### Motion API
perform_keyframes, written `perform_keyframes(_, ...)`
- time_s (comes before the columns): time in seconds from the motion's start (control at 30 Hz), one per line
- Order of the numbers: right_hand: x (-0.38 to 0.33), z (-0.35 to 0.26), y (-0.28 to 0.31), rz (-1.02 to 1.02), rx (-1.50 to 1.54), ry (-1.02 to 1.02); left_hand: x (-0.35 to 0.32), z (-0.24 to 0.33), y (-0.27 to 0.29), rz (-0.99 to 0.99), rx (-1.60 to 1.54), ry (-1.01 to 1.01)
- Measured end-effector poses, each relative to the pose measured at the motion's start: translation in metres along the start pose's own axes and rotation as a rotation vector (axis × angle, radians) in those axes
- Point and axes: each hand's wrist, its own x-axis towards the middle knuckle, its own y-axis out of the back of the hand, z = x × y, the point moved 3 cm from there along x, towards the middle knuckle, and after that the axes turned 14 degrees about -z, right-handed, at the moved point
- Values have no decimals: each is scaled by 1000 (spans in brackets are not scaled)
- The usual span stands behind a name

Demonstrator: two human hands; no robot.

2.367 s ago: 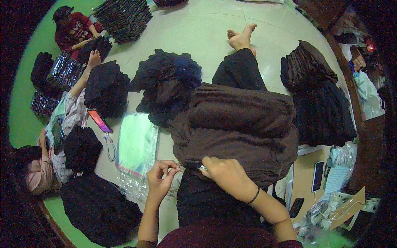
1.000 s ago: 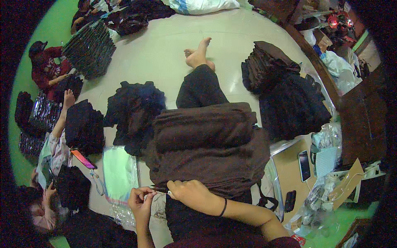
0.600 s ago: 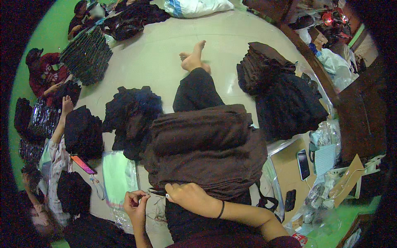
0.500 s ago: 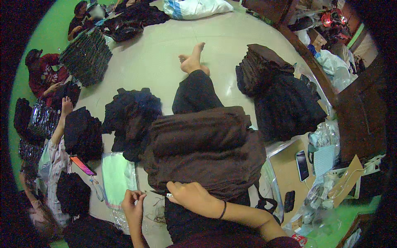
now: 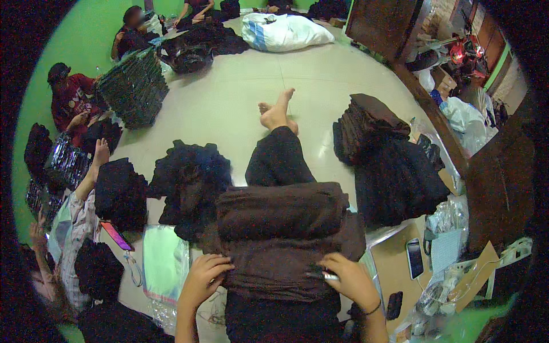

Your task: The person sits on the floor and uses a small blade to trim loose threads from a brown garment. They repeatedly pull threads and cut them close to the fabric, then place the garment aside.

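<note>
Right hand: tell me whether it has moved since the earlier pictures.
Yes: the right hand has moved rightward, closer to the phone lying on the brown board.

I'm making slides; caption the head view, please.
Left hand at folded brown cloth on the lap; right hand holding a small tool.

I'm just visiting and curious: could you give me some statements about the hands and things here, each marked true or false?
1. The right hand holds a small tool. True.
2. The left hand is holding a phone. False: it is at the left edge of the brown cloth.
3. A dark band circles the left wrist. False: it is on the right wrist.
4. A white sack with blue markings lies on the floor farther off. True.
</note>
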Motion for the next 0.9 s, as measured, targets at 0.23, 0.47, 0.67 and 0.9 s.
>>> perform_keyframes(0.23, -8, 30, 15, -67, 159, 114, 5, 3, 16, -38, -67, -137)
perform_keyframes(0.47, 1, 41, 11, -28, 306, 137, 35, -8, 5, 223, -591, 64)
perform_keyframes(0.67, 14, 53, 6, 285, 517, -69, 55, -25, -13, 338, -1065, 111)
perform_keyframes(0.9, 13, 42, 7, 286, 597, -51, 48, -22, -10, 290, -1200, 37)
